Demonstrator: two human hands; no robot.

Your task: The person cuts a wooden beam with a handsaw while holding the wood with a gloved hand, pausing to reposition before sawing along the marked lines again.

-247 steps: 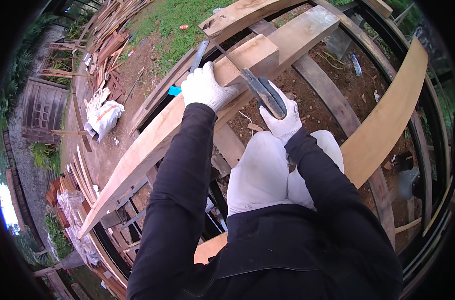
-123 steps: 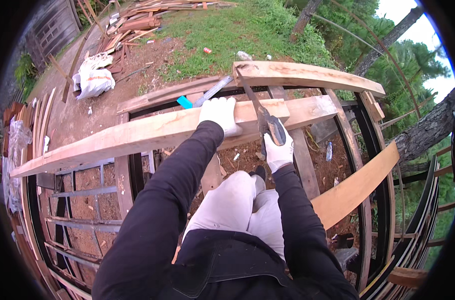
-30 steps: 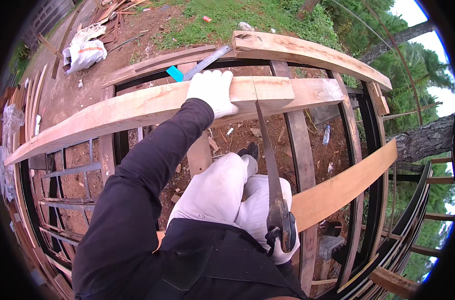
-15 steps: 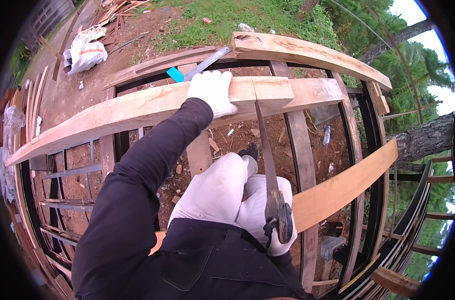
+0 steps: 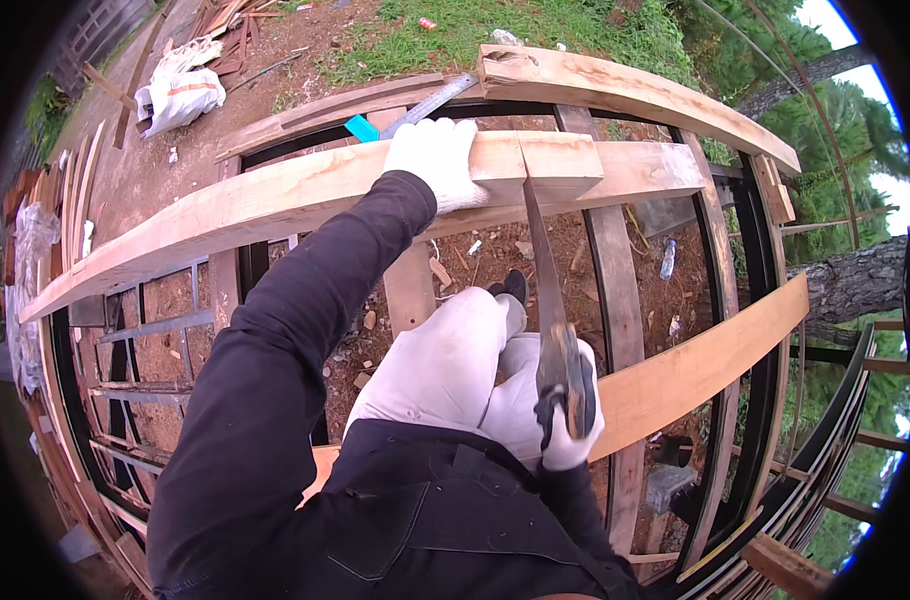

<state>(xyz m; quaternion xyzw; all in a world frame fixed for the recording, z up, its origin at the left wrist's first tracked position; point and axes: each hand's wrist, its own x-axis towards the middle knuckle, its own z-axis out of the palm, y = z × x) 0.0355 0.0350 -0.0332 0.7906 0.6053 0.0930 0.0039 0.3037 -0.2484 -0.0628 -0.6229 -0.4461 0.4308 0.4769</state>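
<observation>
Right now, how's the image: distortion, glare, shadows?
Head view: fisheye bows the beam, black at the corners; head view: sky blown out at upper right, blue fringe by the rim; head view: left hand nearly washed out, little glove texture; head view: soft light, no hard shadow on the beam.

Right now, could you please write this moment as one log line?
Left hand: on long pale beam | right hand: holding handsaw | blade: at dark line near beam's right end | blue-handled square: beyond left hand

no legible text, labels, numbers or signs
</observation>
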